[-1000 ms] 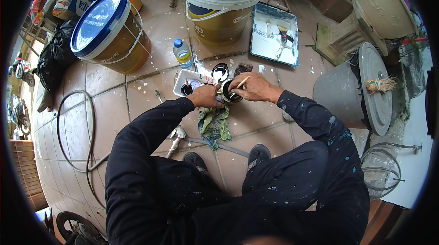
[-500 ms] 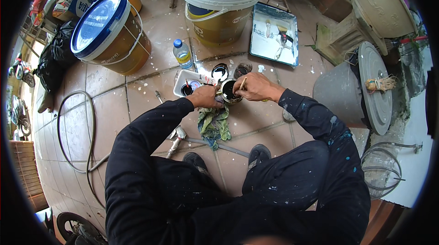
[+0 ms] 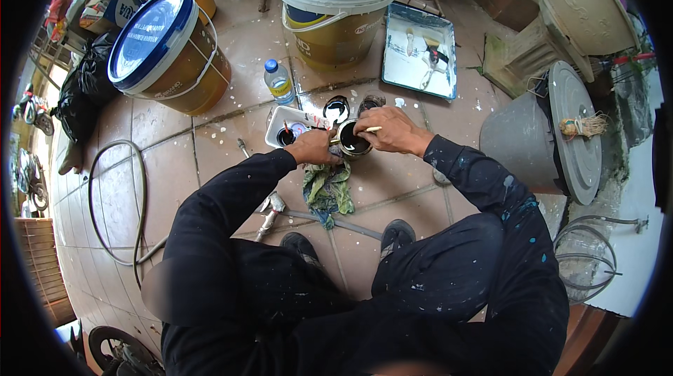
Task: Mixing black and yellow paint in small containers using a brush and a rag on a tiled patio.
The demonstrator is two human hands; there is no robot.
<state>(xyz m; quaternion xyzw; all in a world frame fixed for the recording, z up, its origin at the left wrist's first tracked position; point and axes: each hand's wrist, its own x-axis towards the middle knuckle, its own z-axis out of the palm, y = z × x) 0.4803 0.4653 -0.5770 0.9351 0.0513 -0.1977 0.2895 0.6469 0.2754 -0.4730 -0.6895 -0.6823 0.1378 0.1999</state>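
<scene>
Over tiled floor (image 3: 210,165), just right of white tray (image 3: 294,115): pinching pale stick (image 3: 374,129) in right hand (image 3: 392,132), apparently stirring dark paint (image 3: 355,142) inside tin (image 3: 357,156); clamping left hand (image 3: 313,147), seemingly on tin's left edge. Next, likely calling for keeping tin steady, lifting stick slowly.

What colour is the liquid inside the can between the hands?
The liquid looks black, best seen in the head view.

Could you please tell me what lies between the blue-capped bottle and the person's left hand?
In the head view, a white tub sits on the tiles between the blue-capped bottle and the left hand.
</scene>
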